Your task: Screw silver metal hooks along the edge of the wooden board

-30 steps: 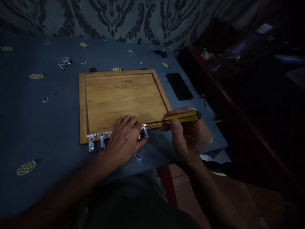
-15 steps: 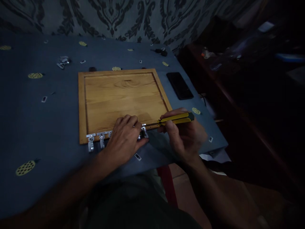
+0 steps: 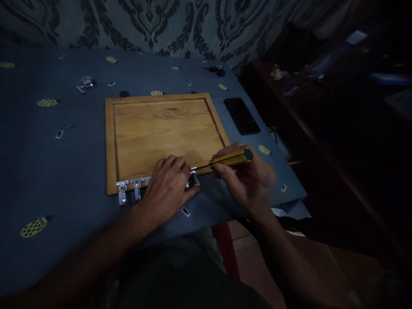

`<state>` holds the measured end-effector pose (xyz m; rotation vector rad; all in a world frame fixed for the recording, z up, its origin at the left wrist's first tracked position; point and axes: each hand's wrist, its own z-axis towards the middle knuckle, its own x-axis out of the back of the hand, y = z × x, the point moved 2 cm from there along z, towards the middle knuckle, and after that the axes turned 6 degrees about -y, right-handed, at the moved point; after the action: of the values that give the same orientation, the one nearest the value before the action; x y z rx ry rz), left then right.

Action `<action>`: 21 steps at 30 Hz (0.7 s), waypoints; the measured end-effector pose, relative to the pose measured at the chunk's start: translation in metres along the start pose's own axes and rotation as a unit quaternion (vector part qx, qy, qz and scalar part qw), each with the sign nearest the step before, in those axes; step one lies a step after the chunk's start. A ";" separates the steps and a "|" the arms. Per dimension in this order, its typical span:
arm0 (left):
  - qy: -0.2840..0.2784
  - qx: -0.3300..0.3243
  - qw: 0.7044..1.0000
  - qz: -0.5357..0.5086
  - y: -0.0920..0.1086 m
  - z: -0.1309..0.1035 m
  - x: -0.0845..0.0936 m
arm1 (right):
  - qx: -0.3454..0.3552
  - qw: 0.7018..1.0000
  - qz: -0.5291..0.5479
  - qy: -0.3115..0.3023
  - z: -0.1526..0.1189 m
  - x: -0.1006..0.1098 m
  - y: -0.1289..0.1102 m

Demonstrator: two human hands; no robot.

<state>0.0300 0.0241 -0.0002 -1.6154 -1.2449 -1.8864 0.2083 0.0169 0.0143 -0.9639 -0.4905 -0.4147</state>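
A framed wooden panel (image 3: 170,128) lies flat on the cloth-covered table. Several metal hinges (image 3: 122,192) sit in a row along its near edge. Over that edge my left hand (image 3: 169,184) is bent, fingers on top and thumb below, gripping the rightmost hinge (image 3: 195,178); it hides part of the row. My right hand (image 3: 244,176) is closed around the yellow-and-black handle of a screwdriver (image 3: 231,159). The screwdriver is tilted, its shaft pointing left at the rightmost hinge. Whether the tip touches a screw I cannot tell.
A black phone (image 3: 242,116) lies right of the panel. Behind the panel are loose metal hinges (image 3: 85,84) and a small dark object (image 3: 216,71). A dark reddish piece of furniture (image 3: 289,107) with items on it stands to the right.
My right hand and the screwdriver have shifted slightly left, and the handle has turned a little. My left hand stays on the hinge.
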 end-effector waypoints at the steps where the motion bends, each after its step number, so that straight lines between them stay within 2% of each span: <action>1: -0.001 0.001 1.000 0.001 0.000 0.000 0.000 | -0.001 1.000 -0.010 0.016 0.000 -0.001 0.000; 4: -0.002 0.003 1.000 0.002 0.000 0.000 -0.001 | -0.002 0.999 -0.028 0.040 0.002 -0.003 -0.003; 13: 0.011 -0.006 1.000 -0.004 -0.001 -0.001 -0.002 | -0.004 1.000 0.024 0.016 0.005 -0.001 -0.007; 17: 0.011 -0.003 1.000 -0.017 -0.001 -0.001 -0.001 | 0.031 0.997 0.061 -0.028 0.010 0.004 -0.011; 21: 0.012 0.001 1.000 -0.018 -0.001 -0.001 -0.001 | 0.020 0.992 0.081 -0.099 0.015 0.010 -0.014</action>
<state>0.0293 0.0237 -0.0016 -1.5746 -1.2732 -1.9207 0.2059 0.0210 0.0370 -1.0033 -0.5926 -0.1637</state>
